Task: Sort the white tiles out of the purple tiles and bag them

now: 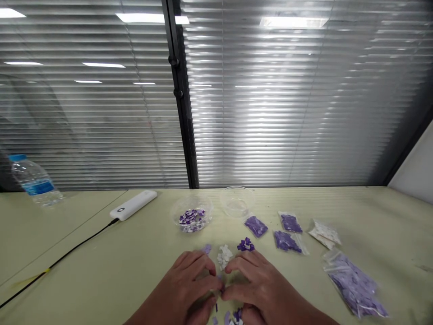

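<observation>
My left hand (194,286) and my right hand (255,284) meet at the front middle of the table, fingers bent and fingertips nearly together. Between them is a small purple piece (222,289), pinched from both sides and mostly hidden. Just beyond the fingers lie small heaps of light purple pieces (206,248), white pieces (224,256) and dark purple pieces (246,244). More mixed loose pieces (233,317) are under and between my hands at the bottom edge, partly covered by the right hand.
Behind the heaps stand a clear round bowl (177,208) of mixed purple and white pieces and another clear bowl (237,207). Several plastic bags (287,241) of pieces lie right. A white power bank (133,205) with a black cable and a water bottle (36,180) are left.
</observation>
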Tool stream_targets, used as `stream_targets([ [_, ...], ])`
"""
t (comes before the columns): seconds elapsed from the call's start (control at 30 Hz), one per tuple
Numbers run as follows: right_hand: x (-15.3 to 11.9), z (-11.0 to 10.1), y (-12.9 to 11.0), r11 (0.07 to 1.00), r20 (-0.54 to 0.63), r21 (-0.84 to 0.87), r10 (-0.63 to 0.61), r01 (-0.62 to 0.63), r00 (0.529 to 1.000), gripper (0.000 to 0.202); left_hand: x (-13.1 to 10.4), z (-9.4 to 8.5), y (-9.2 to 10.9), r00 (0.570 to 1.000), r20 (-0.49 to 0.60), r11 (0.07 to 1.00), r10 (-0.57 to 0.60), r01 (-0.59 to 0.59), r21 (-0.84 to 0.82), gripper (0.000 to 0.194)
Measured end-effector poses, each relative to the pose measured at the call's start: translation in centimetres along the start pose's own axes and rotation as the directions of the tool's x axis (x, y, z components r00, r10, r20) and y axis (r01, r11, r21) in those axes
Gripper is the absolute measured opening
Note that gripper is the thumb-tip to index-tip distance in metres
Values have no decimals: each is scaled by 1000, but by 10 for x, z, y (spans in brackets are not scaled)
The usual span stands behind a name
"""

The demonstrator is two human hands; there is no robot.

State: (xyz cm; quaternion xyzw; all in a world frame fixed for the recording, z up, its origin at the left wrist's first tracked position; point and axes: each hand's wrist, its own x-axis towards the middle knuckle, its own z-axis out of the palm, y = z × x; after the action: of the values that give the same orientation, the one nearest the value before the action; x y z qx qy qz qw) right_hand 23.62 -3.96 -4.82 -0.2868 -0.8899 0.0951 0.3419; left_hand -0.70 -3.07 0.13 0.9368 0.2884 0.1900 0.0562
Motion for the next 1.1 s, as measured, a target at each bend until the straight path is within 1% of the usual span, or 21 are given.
stream_targets([
  [0.13,0,-2,-1,998,25,32,45,-46,999,53,-1,1,-1,1000,12,1000,15,-15,11,26],
  [0.33,-1,-5,-2,997,18,49,65,-65,998,48,-1,1,-2,999,49,1000,6,-7,6,29],
  [0.43,-2,-6,-3,995,19,55,85,-86,996,45,-1,1,-1,999,32,1000,1,-1,-12,30],
  [0.57,-3,-7,-6,992,9,54,112,-113,994,41,-1,2,-4,1000,-12,1000,-25,24,-20,25],
  [0.7,-5,-7,-7,987,-37,31,156,-155,987,37,-3,4,-9,996,-49,998,-68,67,-17,21],
  [0.77,-5,-8,-6,984,-77,23,180,-179,981,36,-4,5,-10,995,-65,997,-75,74,-25,23],
  [0.83,-4,-9,-6,980,-101,26,200,-199,974,39,-4,4,-10,997,-45,998,-55,54,-31,30],
  [0.93,-2,-10,-5,977,-91,31,215,-213,972,44,-4,3,-11,999,-28,999,-31,31,-12,35],
  [1.0,-1,-11,-5,974,-83,22,225,-224,971,43,-4,3,-16,996,-72,998,-57,59,20,34],
  [1.1,-1,-11,-5,966,-97,8,259,-260,961,43,-5,3,-26,979,-156,985,-129,145,92,27],
])
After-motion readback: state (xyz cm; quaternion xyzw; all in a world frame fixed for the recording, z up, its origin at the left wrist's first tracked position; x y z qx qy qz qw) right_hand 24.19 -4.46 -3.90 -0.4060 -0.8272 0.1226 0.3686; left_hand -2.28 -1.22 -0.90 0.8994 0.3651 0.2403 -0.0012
